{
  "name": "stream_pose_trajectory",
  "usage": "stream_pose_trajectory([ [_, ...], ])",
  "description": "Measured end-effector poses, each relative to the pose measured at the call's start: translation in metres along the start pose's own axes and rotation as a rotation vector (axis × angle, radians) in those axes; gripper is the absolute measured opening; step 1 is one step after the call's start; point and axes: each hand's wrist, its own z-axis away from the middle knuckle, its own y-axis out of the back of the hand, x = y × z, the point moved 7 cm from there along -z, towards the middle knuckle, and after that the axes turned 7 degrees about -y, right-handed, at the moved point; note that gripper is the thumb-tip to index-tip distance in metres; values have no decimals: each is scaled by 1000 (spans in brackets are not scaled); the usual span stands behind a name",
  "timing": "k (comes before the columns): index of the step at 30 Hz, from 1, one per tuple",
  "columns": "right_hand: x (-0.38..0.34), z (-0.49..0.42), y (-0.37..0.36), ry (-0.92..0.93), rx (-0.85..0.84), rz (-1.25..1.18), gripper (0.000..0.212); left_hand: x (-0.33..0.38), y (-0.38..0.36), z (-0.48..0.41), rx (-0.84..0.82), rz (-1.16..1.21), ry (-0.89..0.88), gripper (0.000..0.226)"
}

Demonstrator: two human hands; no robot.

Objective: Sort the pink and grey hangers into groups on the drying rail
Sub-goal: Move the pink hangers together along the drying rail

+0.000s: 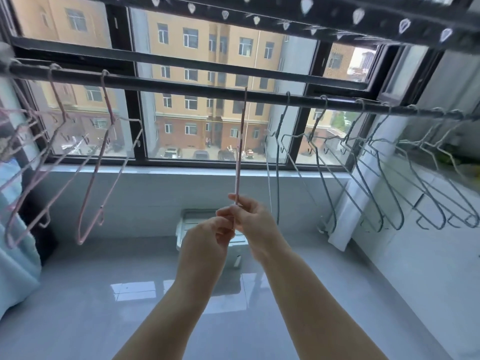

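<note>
Left hand [207,239], right hand [250,216] pinching pink hanger [240,152] — edge-on, perhaps hooked on rail [181,87]

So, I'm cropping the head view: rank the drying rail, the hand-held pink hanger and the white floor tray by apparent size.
1. drying rail, spanning nearly the full width.
2. pink hanger, edge-on, a long thin line.
3. white tray, shorter and partly hidden; by area it may rival the hanger.

Single wide-angle head view, close up, straight toward drying rail [181,86] and window [197,48].
</note>
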Motion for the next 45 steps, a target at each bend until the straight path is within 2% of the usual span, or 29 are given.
stream_pose_trajectory([
  [8,3,0,-1,-22,18,43,22,1,2,3,14,-15,4,8],
  [12,5,3,-1,-50,94,78,23,0,5,5,-42,-12,-4,14],
  [13,4,5,0,-24,140,192,25,-1,12,6,-29,-11,-4,16],
  [15,1,11,1,78,303,500,43,-3,38,4,68,-23,-29,20],
  [17,-15,27,-8,309,446,678,58,-2,74,1,235,-96,-97,29],
  [18,-22,34,-24,435,442,712,59,-6,94,1,320,-165,-123,35],
  [20,-29,40,-48,572,353,720,55,-14,120,0,429,-269,-109,44],
  [21,-28,37,-63,577,267,703,52,-22,130,1,448,-294,-65,48],
  [24,-11,19,-118,432,-60,695,46,-55,152,9,426,-317,87,53],
  [26,7,7,-154,298,-218,725,47,-75,161,16,364,-302,156,51],
  [30,26,-13,-207,117,-312,565,48,-105,173,24,290,-250,251,34],
  [35,48,-26,-234,-109,-299,91,28,-111,171,17,238,-90,217,15],
  [39,44,-23,-226,-100,-274,-46,27,-107,171,9,208,-78,141,14],
  [45,32,-18,-191,-6,-148,-90,27,-88,152,-2,94,52,31,14],
])
